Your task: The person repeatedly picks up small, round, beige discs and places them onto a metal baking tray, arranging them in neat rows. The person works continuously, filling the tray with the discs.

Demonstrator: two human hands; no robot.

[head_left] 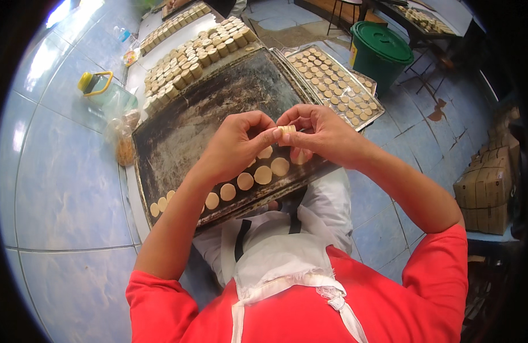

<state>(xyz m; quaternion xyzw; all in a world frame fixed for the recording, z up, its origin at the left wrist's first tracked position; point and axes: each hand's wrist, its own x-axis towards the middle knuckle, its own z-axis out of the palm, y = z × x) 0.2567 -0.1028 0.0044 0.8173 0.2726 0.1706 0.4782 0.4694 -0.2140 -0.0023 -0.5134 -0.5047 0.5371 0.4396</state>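
Note:
Over the dark, worn baking tray [186, 128] my two hands meet. Between them is a short stack of pale dough discs [287, 130]. My left hand [241, 143] pinches its left side with thumb and fingers, and my right hand [324, 132] grips the right side. Below my hands, flat dough discs [245, 181] lie in a row along the tray's near edge. A few smaller-looking ones [162, 203] sit at its left corner, partly behind my left forearm. Some discs under my hands are partly hidden.
Beyond the tray stand rows of stacked dough discs [186, 68] on a white table. A second tray [332, 86] holding many rounds is at the right. Farther off is a green lidded bin [381, 46]. A yellow-capped jug [104, 86] stands left; cardboard boxes [484, 188] are piled far right.

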